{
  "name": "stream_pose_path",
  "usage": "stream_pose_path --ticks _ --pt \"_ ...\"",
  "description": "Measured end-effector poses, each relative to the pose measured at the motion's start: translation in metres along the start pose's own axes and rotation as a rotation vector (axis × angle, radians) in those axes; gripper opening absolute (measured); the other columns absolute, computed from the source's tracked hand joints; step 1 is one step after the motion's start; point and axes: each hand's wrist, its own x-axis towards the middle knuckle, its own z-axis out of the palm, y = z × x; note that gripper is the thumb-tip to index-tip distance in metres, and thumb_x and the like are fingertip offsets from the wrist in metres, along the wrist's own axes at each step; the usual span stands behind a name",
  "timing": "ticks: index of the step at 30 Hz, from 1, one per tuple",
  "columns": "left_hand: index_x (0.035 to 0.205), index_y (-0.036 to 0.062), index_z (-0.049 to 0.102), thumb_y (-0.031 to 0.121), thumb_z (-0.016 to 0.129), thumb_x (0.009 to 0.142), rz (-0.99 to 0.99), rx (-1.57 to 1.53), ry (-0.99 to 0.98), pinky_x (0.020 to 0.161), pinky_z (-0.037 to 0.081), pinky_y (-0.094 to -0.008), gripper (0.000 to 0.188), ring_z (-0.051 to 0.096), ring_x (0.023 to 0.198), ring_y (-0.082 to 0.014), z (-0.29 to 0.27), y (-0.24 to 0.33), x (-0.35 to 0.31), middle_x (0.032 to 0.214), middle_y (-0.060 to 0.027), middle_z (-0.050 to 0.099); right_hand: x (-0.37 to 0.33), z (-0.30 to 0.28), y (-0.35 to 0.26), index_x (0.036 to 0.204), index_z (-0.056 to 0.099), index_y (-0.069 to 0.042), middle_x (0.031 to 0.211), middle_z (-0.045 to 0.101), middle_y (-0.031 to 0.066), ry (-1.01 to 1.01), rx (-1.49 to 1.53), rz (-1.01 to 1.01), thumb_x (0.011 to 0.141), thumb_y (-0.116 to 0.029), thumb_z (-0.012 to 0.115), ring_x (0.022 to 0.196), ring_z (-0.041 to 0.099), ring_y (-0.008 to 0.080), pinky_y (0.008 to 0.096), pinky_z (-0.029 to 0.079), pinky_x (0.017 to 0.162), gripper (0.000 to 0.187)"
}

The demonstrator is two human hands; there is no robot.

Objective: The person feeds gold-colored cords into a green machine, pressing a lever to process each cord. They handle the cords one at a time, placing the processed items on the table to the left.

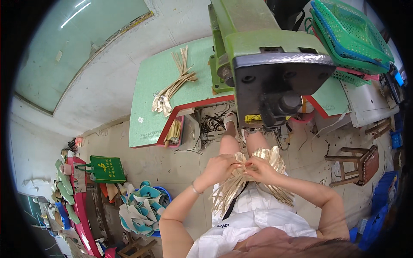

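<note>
A large bunch of flat gold strips (271, 189) lies fanned out across my lap, over the white clothing. My left hand (220, 167) and my right hand (260, 169) meet above it, fingertips close together. Both hands are closed in a pinch on the ends of gold strips; exactly how many strips each one holds is hidden by the fingers. Ahead of me, a green machine (262, 41) with a dark head overhangs the table edge. On the light green tabletop (150, 81) to its left rests another bundle of gold strips (178, 86).
Under the table a pink bin (177, 142) holds more gold strips. Dark scraps litter the floor there. Green mesh baskets (357, 38) are stacked at far right, above a wooden stool (359, 165). To my left stand a green bag (106, 169) and a blue tub of cut pieces (144, 208).
</note>
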Motion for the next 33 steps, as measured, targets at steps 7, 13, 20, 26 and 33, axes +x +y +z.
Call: stream_pose_path --ticks 7,13,20,26,33 --pt "0.086 -0.0005 0.066 0.020 0.050 0.094 -0.113 -0.818 -0.058 0.058 0.037 -0.0213 0.027 0.047 0.063 -0.0067 -0.067 0.062 0.019 0.071 -0.0015 0.058 0.042 -0.144 -0.117 0.088 0.065 -0.006 0.073 0.057 0.0050 -0.290 -0.109 -0.213 0.084 -0.020 0.062 0.075 0.056 0.0175 0.0348 0.045 0.074 0.015" --pt "0.080 -0.0006 0.067 0.022 0.048 0.096 -0.134 -0.879 0.093 0.051 0.028 -0.0184 0.034 0.037 0.057 -0.0022 -0.054 0.094 0.048 0.064 0.0028 0.051 0.093 -0.218 -0.205 0.087 0.067 -0.006 0.073 0.062 0.0034 -0.585 -0.534 0.187 0.082 -0.029 0.066 0.067 0.055 0.0160 0.0291 0.043 0.063 0.023" --pt "0.078 -0.0006 0.065 0.022 0.049 0.095 -0.128 -1.032 0.285 0.050 0.028 -0.0174 0.033 0.040 0.057 -0.0016 -0.042 0.096 0.049 0.068 0.0007 0.058 0.107 -0.219 -0.181 0.086 0.064 -0.004 0.075 0.063 0.0041 -0.541 -0.427 0.064 0.080 -0.028 0.069 0.072 0.057 0.0147 0.0284 0.046 0.068 0.025" --pt "0.074 0.0004 0.062 0.022 0.050 0.094 -0.211 -0.982 0.464 0.050 0.028 -0.0180 0.032 0.040 0.056 -0.0022 -0.052 0.086 0.031 0.067 -0.0005 0.058 0.117 -0.215 -0.150 0.101 0.059 -0.005 0.086 0.064 0.0048 -0.480 -0.271 -0.325 0.078 -0.020 0.070 0.074 0.056 0.0151 0.0288 0.047 0.070 0.029" --pt "0.076 0.0014 0.061 0.017 0.053 0.090 -0.268 -1.043 0.565 0.049 0.027 -0.0185 0.022 0.040 0.055 -0.0027 -0.082 0.047 0.029 0.063 0.0005 0.054 0.106 -0.215 -0.179 0.092 0.061 -0.003 0.081 0.064 0.0049 -0.444 -0.337 -0.193 0.077 -0.022 0.072 0.075 0.057 0.0148 0.0289 0.046 0.067 0.027"
